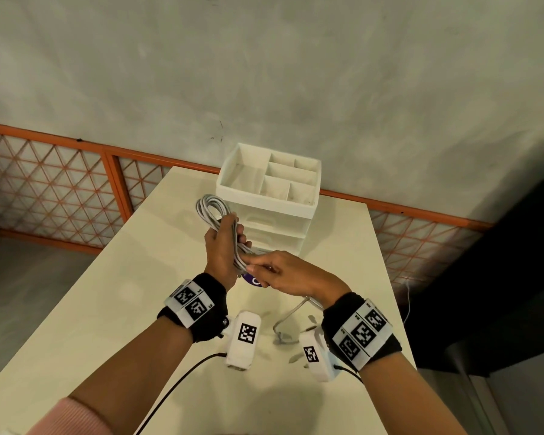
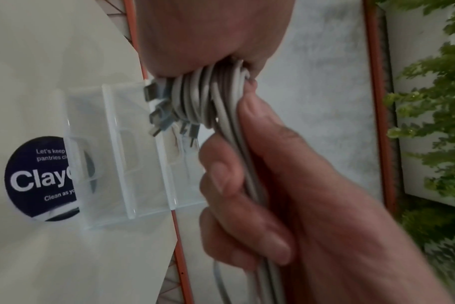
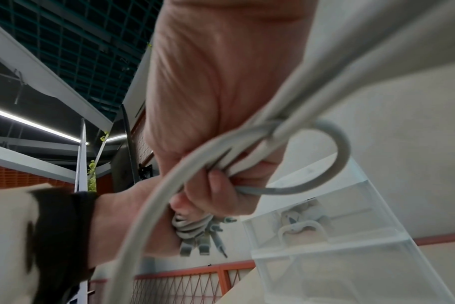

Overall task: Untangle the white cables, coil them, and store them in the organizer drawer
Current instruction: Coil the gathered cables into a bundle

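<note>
My left hand [image 1: 231,235] grips a coiled bundle of white cables [image 1: 210,208] upright above the table, just in front of the white organizer [image 1: 269,196]. In the left wrist view its fingers [image 2: 237,185] curl round the strands, and several turns of cable [image 2: 200,98] wrap the bundle's waist with grey connectors sticking out. My right hand [image 1: 259,269] pinches the wrapping cable against the bundle. A loose loop of that cable [image 3: 335,148] trails from the right hand [image 3: 216,107]. The organizer's two front drawers look shut.
The organizer's top tray has several empty compartments. A cable tail [image 1: 291,313] lies on the cream table [image 1: 123,293] under my right wrist. A round dark sticker [image 2: 39,179] is on the tabletop. An orange lattice fence [image 1: 60,183] runs behind the table.
</note>
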`<action>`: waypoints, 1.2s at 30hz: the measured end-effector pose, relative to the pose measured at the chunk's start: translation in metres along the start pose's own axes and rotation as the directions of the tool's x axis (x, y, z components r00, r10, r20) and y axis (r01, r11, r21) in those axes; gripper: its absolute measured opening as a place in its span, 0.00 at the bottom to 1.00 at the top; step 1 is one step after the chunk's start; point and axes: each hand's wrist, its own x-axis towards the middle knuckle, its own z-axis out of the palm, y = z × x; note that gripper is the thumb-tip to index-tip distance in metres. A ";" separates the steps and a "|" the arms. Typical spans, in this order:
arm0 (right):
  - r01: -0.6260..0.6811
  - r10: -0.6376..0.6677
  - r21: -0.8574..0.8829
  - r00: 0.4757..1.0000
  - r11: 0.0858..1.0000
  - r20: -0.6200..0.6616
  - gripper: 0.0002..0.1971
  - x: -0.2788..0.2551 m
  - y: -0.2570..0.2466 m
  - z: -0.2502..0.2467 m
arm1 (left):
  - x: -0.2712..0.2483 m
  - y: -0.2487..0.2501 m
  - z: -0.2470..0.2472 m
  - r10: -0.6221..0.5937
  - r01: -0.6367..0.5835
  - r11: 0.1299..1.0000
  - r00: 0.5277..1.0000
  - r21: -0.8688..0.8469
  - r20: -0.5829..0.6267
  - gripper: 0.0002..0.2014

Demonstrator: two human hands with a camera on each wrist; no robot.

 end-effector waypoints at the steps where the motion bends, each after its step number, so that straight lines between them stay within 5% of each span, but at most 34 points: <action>1: -0.010 0.010 -0.023 1.000 1.000 0.007 0.20 -0.001 0.001 0.000 | 0.000 -0.001 0.000 -0.008 0.008 1.000 1.000 0.000 -0.011 0.12; 4: 0.014 -0.010 -0.035 0.993 0.999 0.122 0.25 -0.002 0.007 -0.001 | -0.001 -0.001 0.003 0.008 -0.010 1.000 0.997 -0.018 -0.075 0.14; 7: 0.053 -0.087 0.132 0.962 0.990 0.259 0.35 -0.005 0.018 -0.002 | -0.001 0.004 0.008 0.023 -0.029 0.998 0.995 -0.053 -0.094 0.15; 10: 0.070 -0.131 0.337 0.978 0.939 0.162 0.34 -0.014 0.028 -0.008 | 0.002 0.010 0.005 0.006 -0.018 0.994 0.993 -0.106 -0.118 0.15; 13: -0.002 -0.021 0.490 0.999 0.872 0.042 0.24 -0.020 0.036 -0.016 | 0.006 0.011 -0.002 -0.025 0.005 0.989 0.991 -0.151 -0.132 0.15; 16: -0.020 0.014 0.436 1.000 0.900 0.016 0.15 -0.017 0.040 -0.018 | 0.006 0.011 0.000 -0.013 0.004 0.995 0.996 -0.101 -0.093 0.14; 22: -0.041 0.018 0.305 0.997 0.952 0.079 0.15 -0.008 0.027 -0.023 | 0.005 0.013 0.004 0.025 -0.027 0.999 0.998 0.022 0.056 0.13; 26: -0.154 0.126 0.281 0.985 0.947 0.116 0.18 -0.009 0.051 -0.023 | 0.012 0.033 0.001 0.036 -0.032 0.994 0.999 -0.101 0.041 0.14; 29: -0.207 0.214 0.301 0.977 0.931 0.011 0.13 -0.013 0.082 -0.018 | 0.018 0.046 -0.004 0.083 -0.081 0.992 0.996 -0.099 0.015 0.14; 32: -0.196 0.201 0.157 0.979 0.968 -0.017 0.07 -0.015 0.099 -0.011 | 0.017 0.044 -0.008 0.098 -0.098 0.992 0.995 -0.080 -0.001 0.15; 36: -0.205 0.207 0.055 0.978 0.977 -0.032 0.11 -0.018 0.119 0.004 | 0.016 0.040 -0.010 0.111 -0.111 0.992 0.994 -0.059 -0.006 0.15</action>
